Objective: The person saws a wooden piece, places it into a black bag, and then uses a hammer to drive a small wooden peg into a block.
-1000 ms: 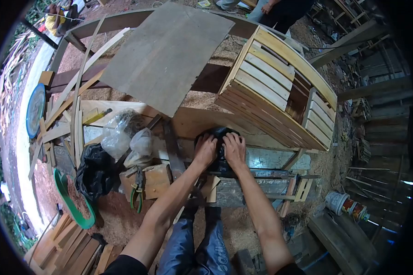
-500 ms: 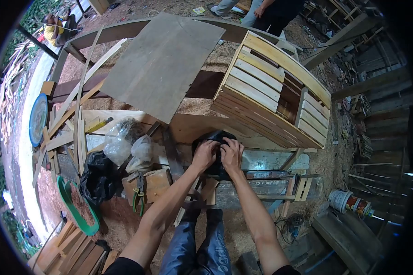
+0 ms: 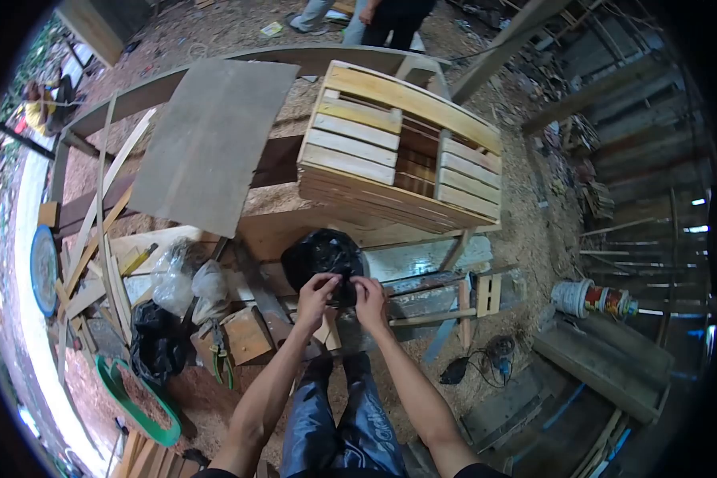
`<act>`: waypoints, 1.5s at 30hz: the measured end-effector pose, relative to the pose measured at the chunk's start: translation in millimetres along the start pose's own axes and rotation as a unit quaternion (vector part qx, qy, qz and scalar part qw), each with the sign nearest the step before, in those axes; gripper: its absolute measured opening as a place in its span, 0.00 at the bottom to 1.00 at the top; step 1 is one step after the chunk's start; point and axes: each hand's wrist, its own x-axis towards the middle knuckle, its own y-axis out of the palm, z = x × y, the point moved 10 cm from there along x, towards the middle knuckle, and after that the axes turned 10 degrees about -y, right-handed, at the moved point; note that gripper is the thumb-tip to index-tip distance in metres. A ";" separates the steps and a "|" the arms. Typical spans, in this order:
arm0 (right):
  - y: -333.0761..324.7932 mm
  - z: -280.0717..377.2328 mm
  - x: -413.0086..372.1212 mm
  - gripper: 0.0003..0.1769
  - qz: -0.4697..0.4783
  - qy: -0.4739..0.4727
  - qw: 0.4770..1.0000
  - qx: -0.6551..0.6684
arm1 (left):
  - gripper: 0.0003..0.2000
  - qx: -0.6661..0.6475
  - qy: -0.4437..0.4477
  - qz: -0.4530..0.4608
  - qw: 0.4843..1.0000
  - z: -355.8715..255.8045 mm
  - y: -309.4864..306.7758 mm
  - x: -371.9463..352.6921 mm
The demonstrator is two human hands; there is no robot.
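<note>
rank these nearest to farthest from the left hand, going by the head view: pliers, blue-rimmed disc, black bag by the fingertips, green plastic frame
From the left hand:
1. black bag, right at the fingertips
2. pliers, to the left
3. green plastic frame, lower left
4. blue-rimmed disc, far left

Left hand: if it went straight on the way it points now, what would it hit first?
Left hand: most likely the black plastic bag; the fingertips may already touch it, depth unclear.
</note>
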 end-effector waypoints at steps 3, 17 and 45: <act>-32.5 -41.8 -56.2 0.15 0.085 0.007 0.968 -0.236 | 0.05 -0.109 -0.035 0.014 0.993 31.7 -1.5 -23.2; -71.5 -42.4 -93.9 0.20 0.254 -0.091 0.909 -0.317 | 0.07 0.059 -0.053 -0.009 0.997 93.0 7.9 -112.4; -524.7 -362.3 -259.4 0.12 -0.104 0.300 0.942 0.112 | 0.09 0.197 0.071 0.032 0.977 287.4 522.8 -63.0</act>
